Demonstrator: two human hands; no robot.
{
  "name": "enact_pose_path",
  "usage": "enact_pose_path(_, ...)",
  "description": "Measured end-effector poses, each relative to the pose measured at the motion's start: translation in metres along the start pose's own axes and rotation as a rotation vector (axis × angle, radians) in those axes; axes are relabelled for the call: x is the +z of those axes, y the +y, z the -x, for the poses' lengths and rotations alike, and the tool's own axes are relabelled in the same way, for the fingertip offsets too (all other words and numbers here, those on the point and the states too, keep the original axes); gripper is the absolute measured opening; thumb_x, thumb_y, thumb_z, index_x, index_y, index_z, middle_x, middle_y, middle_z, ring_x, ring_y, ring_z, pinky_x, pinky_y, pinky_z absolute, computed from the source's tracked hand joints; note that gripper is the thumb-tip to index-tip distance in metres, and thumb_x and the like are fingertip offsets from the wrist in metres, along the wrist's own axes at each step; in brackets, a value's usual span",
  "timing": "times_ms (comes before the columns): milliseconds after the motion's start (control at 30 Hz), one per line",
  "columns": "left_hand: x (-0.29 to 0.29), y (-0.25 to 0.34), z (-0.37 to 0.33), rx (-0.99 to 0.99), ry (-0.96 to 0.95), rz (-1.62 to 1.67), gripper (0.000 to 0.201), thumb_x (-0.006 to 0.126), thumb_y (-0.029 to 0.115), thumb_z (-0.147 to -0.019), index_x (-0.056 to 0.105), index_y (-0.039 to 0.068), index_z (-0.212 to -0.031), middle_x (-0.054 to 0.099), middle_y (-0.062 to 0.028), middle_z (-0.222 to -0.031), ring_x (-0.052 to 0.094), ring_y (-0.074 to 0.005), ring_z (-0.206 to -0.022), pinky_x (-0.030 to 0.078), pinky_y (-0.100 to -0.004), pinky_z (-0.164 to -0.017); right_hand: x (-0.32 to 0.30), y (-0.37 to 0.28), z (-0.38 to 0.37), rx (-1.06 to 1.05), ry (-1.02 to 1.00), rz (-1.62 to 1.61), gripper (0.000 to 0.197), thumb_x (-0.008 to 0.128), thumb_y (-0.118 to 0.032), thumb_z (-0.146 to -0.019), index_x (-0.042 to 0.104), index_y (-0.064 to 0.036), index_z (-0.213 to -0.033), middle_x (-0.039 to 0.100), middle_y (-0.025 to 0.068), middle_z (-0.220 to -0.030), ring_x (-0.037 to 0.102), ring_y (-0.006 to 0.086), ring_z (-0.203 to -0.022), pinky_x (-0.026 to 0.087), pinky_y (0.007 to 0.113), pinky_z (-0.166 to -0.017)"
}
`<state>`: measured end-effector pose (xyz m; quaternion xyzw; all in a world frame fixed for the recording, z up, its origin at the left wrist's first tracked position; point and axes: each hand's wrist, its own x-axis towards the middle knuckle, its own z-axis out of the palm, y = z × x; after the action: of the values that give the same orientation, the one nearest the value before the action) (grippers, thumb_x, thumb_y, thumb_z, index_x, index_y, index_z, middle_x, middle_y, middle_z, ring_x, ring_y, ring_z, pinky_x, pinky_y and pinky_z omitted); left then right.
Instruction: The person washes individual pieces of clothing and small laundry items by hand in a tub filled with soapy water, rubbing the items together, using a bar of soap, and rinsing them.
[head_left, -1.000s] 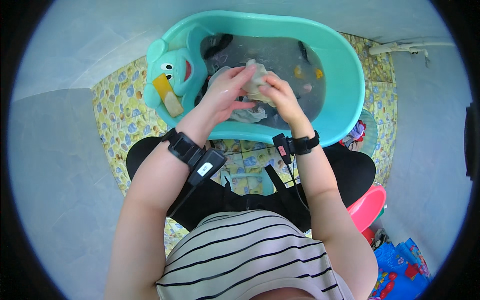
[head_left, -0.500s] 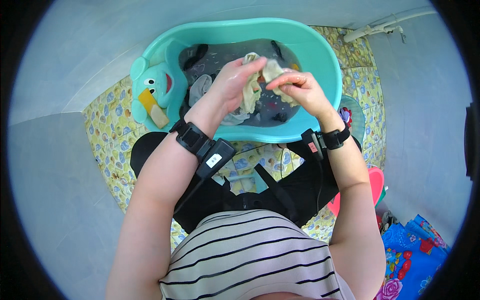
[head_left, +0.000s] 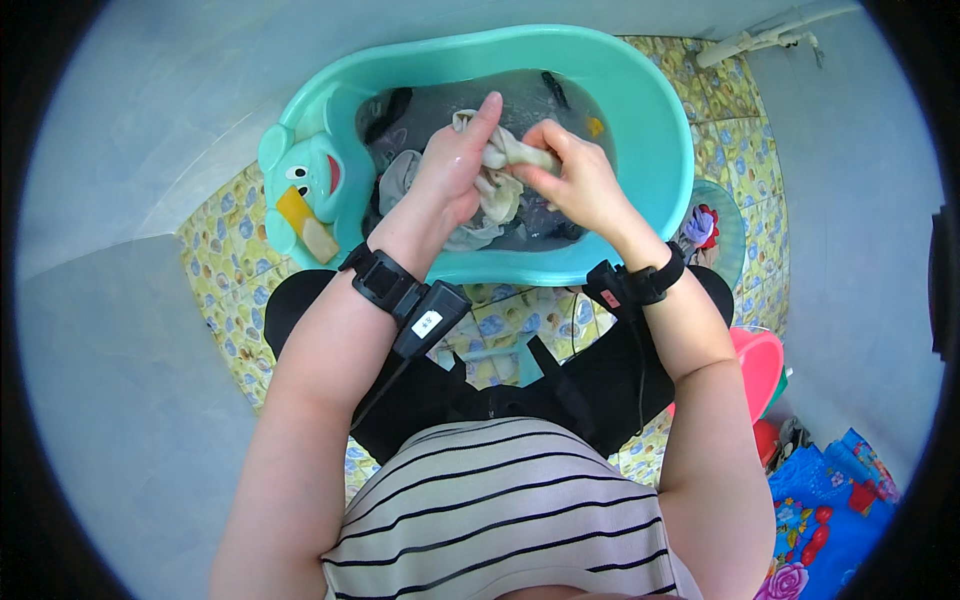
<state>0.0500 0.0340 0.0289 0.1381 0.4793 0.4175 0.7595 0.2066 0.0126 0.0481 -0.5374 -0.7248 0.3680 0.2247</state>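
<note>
A wet, cream-coloured, sock-like garment [head_left: 505, 152] is stretched between my hands above the water in a turquoise tub [head_left: 655, 140]. My left hand [head_left: 450, 168] is closed around one part, thumb raised, its fingers mostly hidden behind the cloth. The narrow end is pinched between the thumb and fingers of my right hand [head_left: 582, 182]. A crumpled lower fold hangs between them over the water. Greyish-white cloth [head_left: 400, 180] lies in the water beside my left wrist. Dark cloth pieces [head_left: 390, 115] rest at the far left of the cloudy water, with another dark piece [head_left: 554, 90] at the far side.
A yellow-and-cream bar [head_left: 308, 225] lies on the tub's cartoon-face ledge [head_left: 318, 160]. Right of the tub stand a translucent basin [head_left: 735, 235] with cloth inside and a pink basin [head_left: 760, 365]. Blue floral fabric [head_left: 830, 510] is at lower right; a pipe [head_left: 740, 45] runs along the wall.
My right hand has shifted slightly left and down, and my left hand slightly left. The garment's end, loosely held before, now lies stretched and narrowed between both hands. The view has shifted slightly.
</note>
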Motion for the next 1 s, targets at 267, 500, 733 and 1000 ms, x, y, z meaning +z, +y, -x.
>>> enact_pose_path(267, -0.002, 0.012, 0.009, 0.036, -0.419, -0.026, 0.020, 0.057, 0.021, -0.084, 0.057, 0.002, -0.089, 0.057, -0.0043, -0.077, 0.052, -0.0117, -0.067, 0.044, -0.0256, -0.063, -0.005, 0.031, -0.004, 0.197, -0.230, -0.854, 0.028, 0.053, -0.022, -0.085, 0.057, 0.0001, -0.101, 0.058, 0.0012, -0.089, 0.049, 0.0096, -0.084, 0.040, 0.025, -0.076)
enact_pose_path(500, -0.004, 0.011, 0.007, -0.002, -0.261, 0.104, 0.016, 0.059, 0.018, -0.082, 0.057, 0.002, -0.085, 0.058, -0.0034, -0.077, 0.053, -0.0109, -0.064, 0.045, -0.0242, -0.059, 0.011, 0.024, -0.009, 0.019, -0.057, -0.594, 0.032, 0.060, -0.023, -0.080, 0.054, -0.0022, -0.104, 0.058, 0.0048, -0.099, 0.050, 0.0121, -0.095, 0.039, 0.027, -0.082)
enact_pose_path(733, -0.011, 0.013, 0.004, 0.012, -0.321, 0.059, 0.013, 0.058, 0.004, -0.078, 0.055, -0.001, -0.090, 0.058, -0.0064, -0.082, 0.055, -0.0151, -0.068, 0.046, -0.0269, -0.062, 0.004, 0.040, -0.012, 0.143, -0.097, -0.690, 0.018, 0.049, -0.013, -0.084, 0.056, -0.0023, -0.097, 0.057, -0.0005, -0.088, 0.049, 0.0074, -0.085, 0.038, 0.024, -0.079)
enact_pose_path(1000, -0.011, 0.022, 0.008, -0.055, -0.342, 0.270, 0.013, 0.049, 0.007, -0.084, 0.051, 0.000, -0.094, 0.056, -0.0093, -0.086, 0.054, -0.0185, -0.074, 0.046, -0.0321, -0.069, 0.006, 0.046, -0.013, 0.186, -0.199, -0.819, 0.024, 0.050, -0.023, -0.085, 0.053, -0.0034, -0.098, 0.052, -0.0002, -0.083, 0.044, 0.0076, -0.087, 0.035, 0.022, -0.079)
